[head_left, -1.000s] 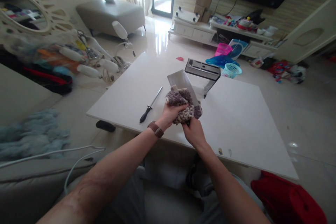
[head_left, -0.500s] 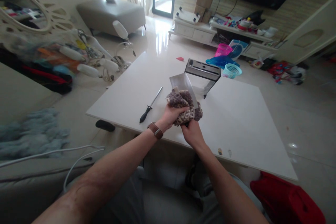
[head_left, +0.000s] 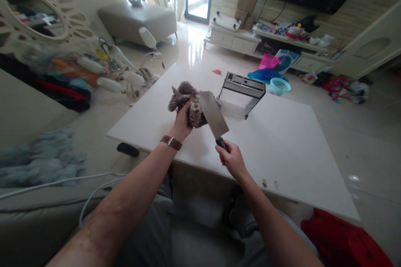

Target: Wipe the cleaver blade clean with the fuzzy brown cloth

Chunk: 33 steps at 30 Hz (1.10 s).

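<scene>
The fingers of the right hand (head_left: pixel 231 159) are wrapped tight around the dark handle of a cleaver (head_left: pixel 215 116), whose broad pale blade slants up and away from the hand, toward the left. The fingers of the left hand (head_left: pixel 182 122) are clenched in a fluffy grey-purple cloth (head_left: pixel 188 102), bunched into a wad that touches the flat of the blade near its far end. A brown watch strap (head_left: pixel 171 142) circles the left wrist. Both hands and what they hold are raised over the near half of a white table (head_left: pixel 282 133). Farther back on the tabletop stands a metal knife block (head_left: pixel 244 86), just beyond the tip of the blade. At the near left edge of the table, down on the floor, lies a small dark object (head_left: pixel 129 149). Past the far edge of the table, a pink basket (head_left: pixel 268 61) and a light blue basket (head_left: pixel 278 86) sit on the shiny floor.
</scene>
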Motion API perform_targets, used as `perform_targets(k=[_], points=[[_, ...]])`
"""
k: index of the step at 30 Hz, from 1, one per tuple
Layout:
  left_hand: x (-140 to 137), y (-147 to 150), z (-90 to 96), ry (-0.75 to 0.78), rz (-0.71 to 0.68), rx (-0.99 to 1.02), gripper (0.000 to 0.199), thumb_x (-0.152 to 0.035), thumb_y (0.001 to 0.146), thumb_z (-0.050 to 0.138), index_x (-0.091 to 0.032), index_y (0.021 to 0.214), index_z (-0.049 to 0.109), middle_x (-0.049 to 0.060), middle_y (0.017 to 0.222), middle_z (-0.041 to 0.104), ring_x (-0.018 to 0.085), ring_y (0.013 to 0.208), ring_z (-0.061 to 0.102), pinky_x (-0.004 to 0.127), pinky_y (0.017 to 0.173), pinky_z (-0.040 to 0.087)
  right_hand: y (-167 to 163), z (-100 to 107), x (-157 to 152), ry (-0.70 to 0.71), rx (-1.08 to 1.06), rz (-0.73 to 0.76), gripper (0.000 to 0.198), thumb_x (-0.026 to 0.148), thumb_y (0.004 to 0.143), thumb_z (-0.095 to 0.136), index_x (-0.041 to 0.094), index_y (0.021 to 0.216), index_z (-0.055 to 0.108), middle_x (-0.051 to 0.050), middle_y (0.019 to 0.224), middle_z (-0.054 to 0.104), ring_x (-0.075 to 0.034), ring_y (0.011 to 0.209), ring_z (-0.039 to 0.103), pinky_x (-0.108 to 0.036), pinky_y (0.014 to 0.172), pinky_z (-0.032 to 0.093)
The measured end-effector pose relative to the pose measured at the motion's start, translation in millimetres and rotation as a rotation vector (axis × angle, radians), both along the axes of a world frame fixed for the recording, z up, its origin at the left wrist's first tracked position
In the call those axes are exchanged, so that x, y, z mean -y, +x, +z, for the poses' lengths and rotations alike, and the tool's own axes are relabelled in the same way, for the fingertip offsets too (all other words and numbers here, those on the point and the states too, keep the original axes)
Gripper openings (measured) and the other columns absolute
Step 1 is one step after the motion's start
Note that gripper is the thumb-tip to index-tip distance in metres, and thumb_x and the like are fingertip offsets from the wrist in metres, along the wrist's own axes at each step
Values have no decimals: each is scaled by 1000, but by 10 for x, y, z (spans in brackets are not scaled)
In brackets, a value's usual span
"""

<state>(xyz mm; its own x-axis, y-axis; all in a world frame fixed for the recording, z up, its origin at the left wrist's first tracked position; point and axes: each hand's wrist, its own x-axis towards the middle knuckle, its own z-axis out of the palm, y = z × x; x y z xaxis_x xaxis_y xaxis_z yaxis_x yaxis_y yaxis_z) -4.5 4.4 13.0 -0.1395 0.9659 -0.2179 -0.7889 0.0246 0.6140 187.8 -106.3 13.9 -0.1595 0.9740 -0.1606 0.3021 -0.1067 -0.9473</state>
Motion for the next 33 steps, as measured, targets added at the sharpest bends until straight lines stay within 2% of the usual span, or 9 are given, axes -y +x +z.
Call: perform_targets(k=[3,6,11,15,17,19,22,25,33], points=[[67,-6,117,114,-122,99,43,-47,81,76,-20,114,72,8,119,74,28,121,64,42,104,52,37,109,-15,-104,-450,-36,25,39,83,69,23,77,52,11,43,39,-7,36,29,-21,39,22],[128,70,187,132,-145,143,42,-50,88,67,-24,121,70,6,127,71,29,130,59,45,109,49,95,222,-13,-235,-819,55,29,40,83,71,24,77,48,14,41,29,-5,34,18,-18,35,18],[194,261,124,147,-281,188,34,-44,96,57,-21,115,73,5,126,72,27,134,55,42,116,42,145,222,17,-394,-1035,279,32,48,88,67,24,75,50,14,37,22,-5,31,10,-14,32,15],[239,379,14,0,-362,129,22,-33,93,63,-16,100,75,7,108,77,26,125,63,41,115,45,97,197,12,-496,-1002,311,30,48,89,65,22,79,54,13,38,27,-5,32,14,-15,32,18],[259,418,-19,-66,-395,85,18,-28,85,72,-13,94,75,9,101,78,29,116,68,42,110,49,68,203,-3,-537,-937,282,30,50,88,64,21,83,56,12,42,34,-5,33,19,-17,33,20],[272,445,-36,-80,-381,45,24,-25,74,82,-11,93,74,11,98,78,30,105,72,43,104,54,46,199,-24,-550,-847,220,32,51,85,66,20,87,57,10,49,43,-5,34,26,-18,34,22],[273,465,-46,-46,-254,-43,39,-22,63,90,-10,96,74,12,97,78,28,93,75,43,96,58,30,155,-58,-477,-682,48,35,48,78,74,19,84,55,8,55,50,-5,36,36,-18,36,28],[237,446,-45,-15,-129,-130,45,-23,57,93,-10,97,75,12,99,78,27,89,74,42,89,60,27,100,-91,-384,-567,-66,39,50,76,77,21,81,51,9,53,49,-6,37,39,-19,36,32],[17,52,-27,-28,101,-123,37,-23,58,91,-13,89,75,9,92,78,25,90,74,39,89,59,136,71,-88,-352,-418,35,39,57,81,69,21,79,54,11,45,45,-6,30,32,-19,30,31]])
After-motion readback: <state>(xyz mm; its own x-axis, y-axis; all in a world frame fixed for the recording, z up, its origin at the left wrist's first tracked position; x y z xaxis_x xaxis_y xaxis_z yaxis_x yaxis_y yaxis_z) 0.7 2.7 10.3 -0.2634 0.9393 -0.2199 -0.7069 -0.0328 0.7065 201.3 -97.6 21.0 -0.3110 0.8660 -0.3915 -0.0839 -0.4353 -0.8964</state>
